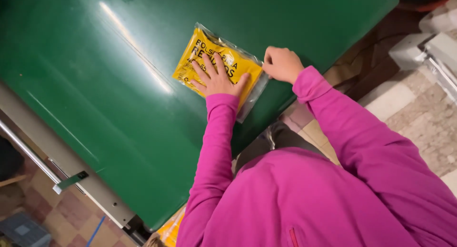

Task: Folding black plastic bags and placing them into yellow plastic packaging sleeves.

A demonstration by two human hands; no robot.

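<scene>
The left hand lay flat and wide open, fingers spread, pressing down on the yellow packet in its clear wrapper. The right hand was curled into a loose fist, pinching the wrapper's end just beside it. The packet sat on the green table, close to the edge nearest the person, toward the right corner.

One yellow packet, one green table, two hands: left, right, one metal handle.
</scene>
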